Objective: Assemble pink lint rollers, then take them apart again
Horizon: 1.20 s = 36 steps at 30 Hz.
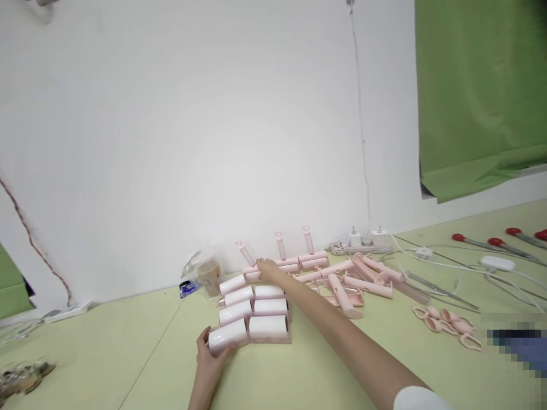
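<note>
Three pink units (314, 256) show raised handles; loose casings (341, 293) and handles (434, 325) lie unfitted. Left hand (210, 357) clasps the nearest-left white roll (228, 335); right hand (270, 271) is at the leftmost unit, grip unclear.

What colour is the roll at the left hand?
The roll is white, clearest in the head view.

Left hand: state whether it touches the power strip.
No, the left hand is at the nearest left white roll, well away from the power strip by the wall.
</note>
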### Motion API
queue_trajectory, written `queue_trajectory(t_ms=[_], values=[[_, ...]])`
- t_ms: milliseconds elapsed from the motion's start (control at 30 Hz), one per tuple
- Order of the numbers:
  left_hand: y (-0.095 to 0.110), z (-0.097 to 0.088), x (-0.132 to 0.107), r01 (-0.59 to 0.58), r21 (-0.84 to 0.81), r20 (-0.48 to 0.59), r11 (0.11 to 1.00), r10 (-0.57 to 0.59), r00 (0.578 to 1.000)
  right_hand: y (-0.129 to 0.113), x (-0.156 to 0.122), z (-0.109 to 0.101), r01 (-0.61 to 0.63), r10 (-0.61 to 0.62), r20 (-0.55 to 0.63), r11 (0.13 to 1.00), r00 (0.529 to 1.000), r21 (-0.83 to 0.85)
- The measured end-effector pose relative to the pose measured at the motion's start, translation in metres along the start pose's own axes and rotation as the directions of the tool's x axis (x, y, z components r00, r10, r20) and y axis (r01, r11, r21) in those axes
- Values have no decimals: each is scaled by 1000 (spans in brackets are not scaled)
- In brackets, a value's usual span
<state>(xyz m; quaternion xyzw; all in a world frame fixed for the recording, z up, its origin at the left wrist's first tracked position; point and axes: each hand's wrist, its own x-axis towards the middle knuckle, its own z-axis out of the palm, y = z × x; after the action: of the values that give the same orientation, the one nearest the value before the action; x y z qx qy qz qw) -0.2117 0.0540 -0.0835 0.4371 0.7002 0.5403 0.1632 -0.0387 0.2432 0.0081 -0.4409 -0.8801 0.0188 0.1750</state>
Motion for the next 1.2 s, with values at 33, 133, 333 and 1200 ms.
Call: queue_trajectory(t_ms=[33,133,333,1200], values=[[1,-1,0,-4,21,6,1000,4,1000,1,0,5,-3,3,-2,1000,1000,6],[4,-3,0,-6,92,33,996,3,999,4,-2,11,-17,20,-52,999,998,49],[21,-21,-9,110,-43,120,993,-104,987,-4,-27,-10,-3,60,-209,965,976,263],[145,92,-87,43,-385,348,922,102,932,48,-272,-31,-354,-175,466,-875,867,331]])
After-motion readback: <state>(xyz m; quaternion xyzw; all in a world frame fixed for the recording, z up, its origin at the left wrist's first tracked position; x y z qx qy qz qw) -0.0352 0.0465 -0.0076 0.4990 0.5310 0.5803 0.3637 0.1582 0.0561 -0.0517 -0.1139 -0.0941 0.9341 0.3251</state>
